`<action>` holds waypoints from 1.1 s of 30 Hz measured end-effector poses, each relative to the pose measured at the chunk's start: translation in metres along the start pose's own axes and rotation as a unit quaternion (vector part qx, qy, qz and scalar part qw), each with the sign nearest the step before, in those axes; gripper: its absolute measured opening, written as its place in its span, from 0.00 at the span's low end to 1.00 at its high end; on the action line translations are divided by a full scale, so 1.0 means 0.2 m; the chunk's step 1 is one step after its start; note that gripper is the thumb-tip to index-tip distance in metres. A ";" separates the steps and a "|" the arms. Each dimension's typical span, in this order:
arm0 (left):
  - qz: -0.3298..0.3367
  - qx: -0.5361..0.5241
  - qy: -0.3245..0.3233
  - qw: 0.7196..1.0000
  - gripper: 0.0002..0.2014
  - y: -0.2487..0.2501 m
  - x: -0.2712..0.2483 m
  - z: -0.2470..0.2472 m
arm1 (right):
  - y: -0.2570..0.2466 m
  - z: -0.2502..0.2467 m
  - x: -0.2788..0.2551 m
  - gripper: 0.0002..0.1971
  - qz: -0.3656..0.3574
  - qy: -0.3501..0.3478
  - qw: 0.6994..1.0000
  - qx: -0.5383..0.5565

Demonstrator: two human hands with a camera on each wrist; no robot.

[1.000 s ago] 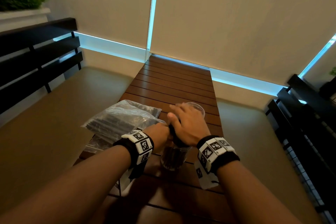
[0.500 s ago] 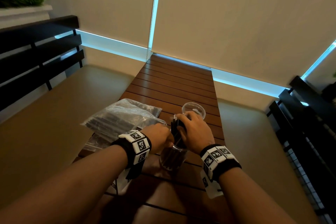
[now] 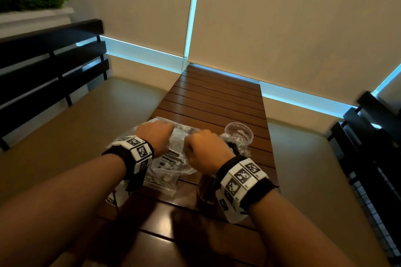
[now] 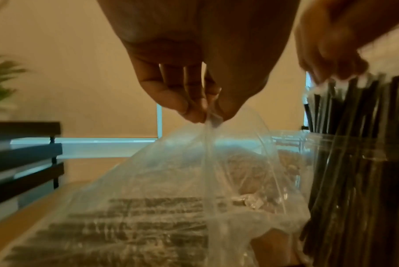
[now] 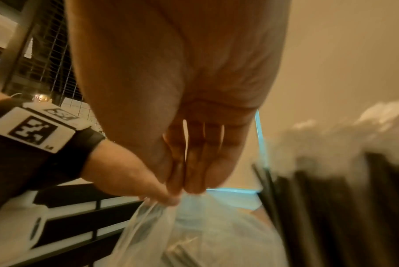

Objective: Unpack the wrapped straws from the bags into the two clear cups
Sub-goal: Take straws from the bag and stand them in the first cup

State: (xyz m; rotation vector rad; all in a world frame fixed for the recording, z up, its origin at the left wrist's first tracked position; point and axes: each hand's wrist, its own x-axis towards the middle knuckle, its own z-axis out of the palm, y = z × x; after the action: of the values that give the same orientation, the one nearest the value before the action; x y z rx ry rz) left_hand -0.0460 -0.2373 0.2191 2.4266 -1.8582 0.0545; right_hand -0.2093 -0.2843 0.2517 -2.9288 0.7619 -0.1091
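Both hands work on one clear bag (image 3: 173,143) lying on the slatted worktop (image 3: 217,97), a little left of centre in the head view. The left hand (image 3: 155,136) pinches a fold of the film between thumb and fingertips (image 4: 189,110) and lifts it into a tent – a hold that likely serves to pull one side of the mouth up and away. The right hand (image 3: 206,149) pinches the film just beside it; in its wrist view the fingers (image 5: 187,180) come together on the plastic at lower centre, so the two holds seem meant to part the opening.

Wrapped straws (image 4: 130,216), dark inside their sleeves, lie flat in the bag, filling the lower half of the left wrist view. A clear cup (image 4: 358,180) at the right edge of that view already stands full of dark straws, upright and close to the bag. A second clear cup (image 3: 238,134) sits right of the hands in the head view – near enough for short transfers. Whether it holds any straws I cannot tell.
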 end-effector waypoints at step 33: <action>0.121 -0.111 0.009 0.986 0.05 -0.22 -0.14 -0.13 | -0.14 0.70 0.50 0.12 0.184 -0.199 0.962 0.020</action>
State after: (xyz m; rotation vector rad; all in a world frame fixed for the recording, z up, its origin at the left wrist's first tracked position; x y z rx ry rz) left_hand -0.0108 -0.1966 0.2408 2.0426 -2.0197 -0.1081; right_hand -0.0950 -0.2968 0.1208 -2.5829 1.1828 0.4723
